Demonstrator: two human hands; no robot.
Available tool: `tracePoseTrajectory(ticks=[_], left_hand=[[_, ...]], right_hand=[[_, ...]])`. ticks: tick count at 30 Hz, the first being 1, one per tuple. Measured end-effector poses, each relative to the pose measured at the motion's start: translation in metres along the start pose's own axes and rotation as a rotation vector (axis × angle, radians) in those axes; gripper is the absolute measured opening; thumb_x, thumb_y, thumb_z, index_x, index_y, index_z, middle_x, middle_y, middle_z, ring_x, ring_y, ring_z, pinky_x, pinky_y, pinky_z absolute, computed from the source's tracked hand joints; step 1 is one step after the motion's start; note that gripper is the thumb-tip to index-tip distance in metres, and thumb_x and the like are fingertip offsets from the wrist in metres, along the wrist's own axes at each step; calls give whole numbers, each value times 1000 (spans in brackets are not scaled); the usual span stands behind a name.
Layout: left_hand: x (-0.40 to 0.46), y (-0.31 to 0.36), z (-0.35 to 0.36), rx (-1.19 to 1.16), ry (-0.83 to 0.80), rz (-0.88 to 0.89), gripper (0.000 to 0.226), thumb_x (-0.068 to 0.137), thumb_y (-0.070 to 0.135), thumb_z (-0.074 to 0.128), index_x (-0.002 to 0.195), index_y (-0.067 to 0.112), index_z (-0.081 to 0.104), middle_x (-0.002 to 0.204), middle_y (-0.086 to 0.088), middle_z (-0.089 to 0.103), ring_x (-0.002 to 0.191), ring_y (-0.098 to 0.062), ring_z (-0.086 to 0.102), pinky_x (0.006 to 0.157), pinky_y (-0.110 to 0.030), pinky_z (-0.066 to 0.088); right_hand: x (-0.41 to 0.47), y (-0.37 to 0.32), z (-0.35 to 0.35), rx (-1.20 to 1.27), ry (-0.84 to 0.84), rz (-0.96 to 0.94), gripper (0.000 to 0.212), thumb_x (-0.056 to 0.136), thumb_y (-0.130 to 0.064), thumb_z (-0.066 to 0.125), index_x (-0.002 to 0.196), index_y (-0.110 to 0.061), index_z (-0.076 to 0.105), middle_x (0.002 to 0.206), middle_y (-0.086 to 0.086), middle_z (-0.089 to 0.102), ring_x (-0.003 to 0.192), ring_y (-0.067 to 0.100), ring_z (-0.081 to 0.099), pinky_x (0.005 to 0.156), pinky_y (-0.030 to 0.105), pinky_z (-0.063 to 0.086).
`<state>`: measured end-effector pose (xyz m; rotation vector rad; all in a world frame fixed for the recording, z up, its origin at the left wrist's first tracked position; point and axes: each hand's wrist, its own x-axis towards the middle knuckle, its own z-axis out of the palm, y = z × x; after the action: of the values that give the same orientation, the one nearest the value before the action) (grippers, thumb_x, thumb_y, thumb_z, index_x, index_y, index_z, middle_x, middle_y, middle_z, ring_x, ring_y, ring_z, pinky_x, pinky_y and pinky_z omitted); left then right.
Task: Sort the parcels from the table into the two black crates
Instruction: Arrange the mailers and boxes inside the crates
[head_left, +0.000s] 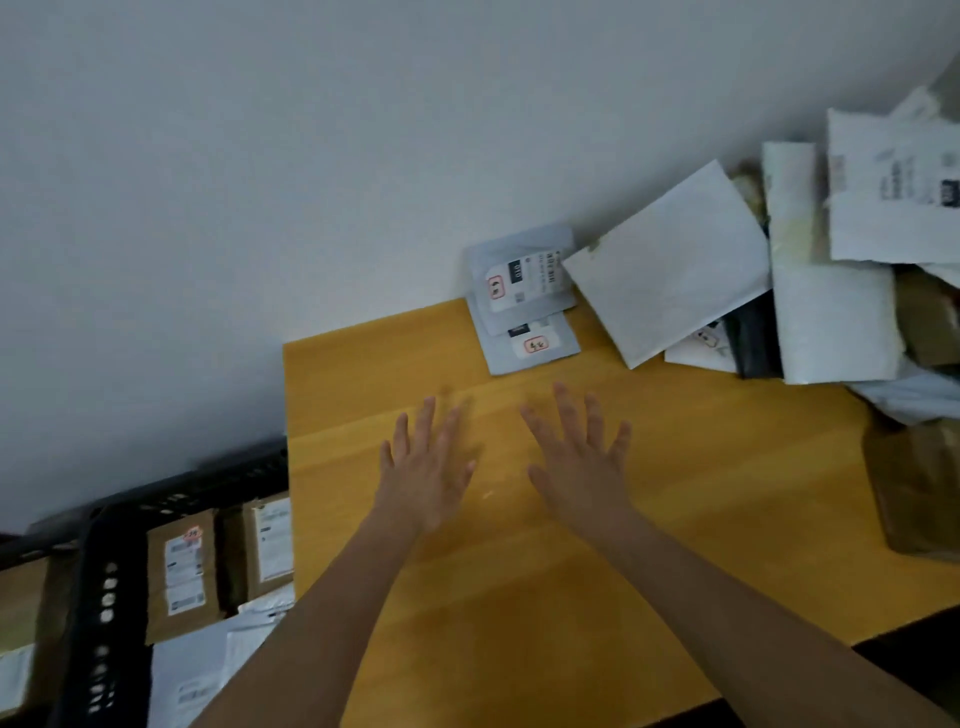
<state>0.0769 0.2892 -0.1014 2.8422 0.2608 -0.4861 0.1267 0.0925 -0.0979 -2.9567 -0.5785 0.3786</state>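
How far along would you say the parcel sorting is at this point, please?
Partly done: brown cardboard parcels already sit in the black plastic crate. Both hands, left and right, hold nothing. Two grey mailer bags and a pile of white parcels remain on the yellow wooden table.

1. Left hand (428, 467) and right hand (582, 457): both flat, fingers spread, holding nothing, over the bare yellow wooden table (519, 597).
2. Two grey plastic mailer bags with white labels (522, 301): overlapping, at the table's far edge against the white wall (311, 156).
3. Heap of white and brown parcels (831, 260): on the table's right end.
4. Black perforated plastic crate (111, 587): left of the table, holding brown cardboard boxes with white labels (182, 571).
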Motion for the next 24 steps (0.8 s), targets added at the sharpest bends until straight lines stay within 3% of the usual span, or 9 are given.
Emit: tracePoseTrajectory(ticks=[7,15,19,24], left_hand=[[60,68,0,-107,-52,-22,65,101,49,34,155,35,0,162,11,-14,150,-28,-7,119,-56,9],[94,60,7,-53,-137,-63,69,101,42,41,156,29,3,163,12,-5,151,-22,3,116,-57,19],[118,48,15,-211,-135,-34,73,99,35,49,157,23,6,164,5,0,150,-22,14,115,-53,27],[131,46,25,-114,-181,-53,68,99,41,47,156,27,13,163,13,4,148,-25,9,114,-52,29]], right_hand=[[63,80,-16,53,-103,-4,69,102,-37,42,155,-40,-3,162,-4,-24,149,34,-15,114,67,3],[112,80,-3,159,-224,-88,77,98,-35,52,156,-39,0,163,-9,-17,151,28,-6,116,63,11],[128,83,5,196,-298,-37,83,95,-38,55,157,-35,-1,164,-8,-16,151,25,0,117,58,15],[132,85,7,121,-361,-55,84,91,-38,60,157,-28,9,165,-7,-8,150,28,1,119,55,14]])
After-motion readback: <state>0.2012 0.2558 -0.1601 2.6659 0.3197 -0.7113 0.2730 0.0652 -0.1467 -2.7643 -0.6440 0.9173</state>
